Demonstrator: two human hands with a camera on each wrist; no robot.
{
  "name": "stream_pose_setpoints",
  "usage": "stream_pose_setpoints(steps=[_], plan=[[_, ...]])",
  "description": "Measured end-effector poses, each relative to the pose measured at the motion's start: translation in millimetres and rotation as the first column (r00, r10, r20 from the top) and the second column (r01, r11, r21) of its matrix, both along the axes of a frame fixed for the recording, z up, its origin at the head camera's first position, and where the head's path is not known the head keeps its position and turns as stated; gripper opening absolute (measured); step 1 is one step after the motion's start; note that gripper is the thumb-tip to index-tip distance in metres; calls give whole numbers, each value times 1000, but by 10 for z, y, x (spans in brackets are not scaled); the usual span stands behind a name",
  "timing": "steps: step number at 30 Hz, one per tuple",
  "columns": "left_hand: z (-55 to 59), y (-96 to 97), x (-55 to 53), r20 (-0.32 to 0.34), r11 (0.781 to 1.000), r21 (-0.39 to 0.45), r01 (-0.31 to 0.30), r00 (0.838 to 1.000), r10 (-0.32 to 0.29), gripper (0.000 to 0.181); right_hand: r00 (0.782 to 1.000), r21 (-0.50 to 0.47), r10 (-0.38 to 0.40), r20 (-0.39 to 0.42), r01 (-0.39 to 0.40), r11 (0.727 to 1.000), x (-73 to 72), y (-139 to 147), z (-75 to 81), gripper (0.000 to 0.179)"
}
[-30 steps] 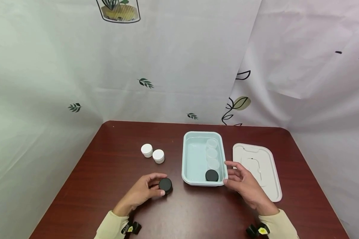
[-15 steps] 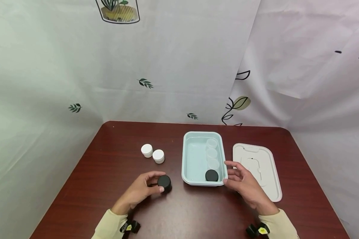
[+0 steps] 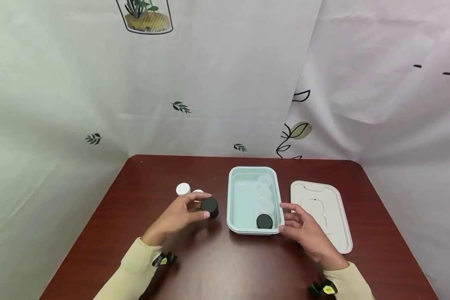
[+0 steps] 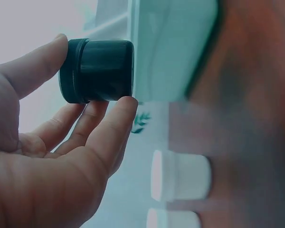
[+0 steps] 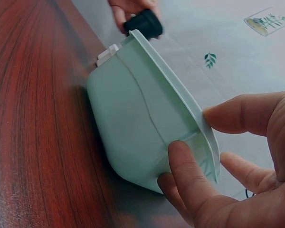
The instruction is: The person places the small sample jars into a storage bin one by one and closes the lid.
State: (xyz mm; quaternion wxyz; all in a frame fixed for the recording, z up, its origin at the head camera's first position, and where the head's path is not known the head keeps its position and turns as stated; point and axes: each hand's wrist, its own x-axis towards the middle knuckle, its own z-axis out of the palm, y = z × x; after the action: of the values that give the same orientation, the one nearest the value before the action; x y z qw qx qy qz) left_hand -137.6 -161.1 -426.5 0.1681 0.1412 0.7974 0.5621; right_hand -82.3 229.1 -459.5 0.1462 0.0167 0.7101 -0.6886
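My left hand (image 3: 178, 216) pinches a small black screw-lid jar (image 3: 209, 207) between thumb and fingertips, raised above the table, left of a pale blue plastic box (image 3: 241, 229). In the left wrist view the jar (image 4: 104, 69) lies sideways to the camera, its ridged lid under the thumb. My right hand (image 3: 305, 233) holds the box's right front corner; in the right wrist view its fingertips are on the rim and outer wall of the box (image 5: 137, 114). Inside the box, along its right side, stand another black jar (image 3: 264, 221) and three translucent white round containers (image 3: 264, 193) in a row.
Two small white lidded jars (image 3: 183, 188) stand left of the box, one partly hidden behind my left hand. A white box lid (image 3: 333, 216) lies flat on the brown table (image 3: 225, 266) at right. A printed white cloth (image 3: 210, 75) hangs behind the table.
My left hand has carried the black jar up and away from me, now overlapping one white jar in view. The right hand stays at the box.
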Motion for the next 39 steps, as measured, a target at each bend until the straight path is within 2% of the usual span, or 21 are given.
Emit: stream_pose_setpoints(steps=[5,9,14,23,29,34,39], plan=[[169,165,-177,-31,1000,-4,-2,1000,1,52,1000,-1,12,-2,-12,1000,2,3,-12,72],[233,343,-355,-39,1000,2,-21,999,21,51,1000,4,10,-1,-10,1000,-4,7,-15,73],[265,622,-549,-25,999,34,-20,999,21,52,1000,9,10,-5,-10,1000,-9,10,-20,73],[243,987,-812,-64,1000,-22,9,998,-11,52,1000,13,16,-8,-16,1000,-18,5,-7,72],[176,1189,-937,-74,996,-94,-3,997,-4,54,1000,22,12,-7,-12,1000,-20,16,3,72],[143,1379,-974,-97,981,-190,-29,995,10,54,1000,23,13,-8,-13,1000,-11,19,-9,72],[114,1483,-1005,-114,971,-237,-34,993,7,55,1000,22,14,-11,-14,1000,-21,15,-19,72]])
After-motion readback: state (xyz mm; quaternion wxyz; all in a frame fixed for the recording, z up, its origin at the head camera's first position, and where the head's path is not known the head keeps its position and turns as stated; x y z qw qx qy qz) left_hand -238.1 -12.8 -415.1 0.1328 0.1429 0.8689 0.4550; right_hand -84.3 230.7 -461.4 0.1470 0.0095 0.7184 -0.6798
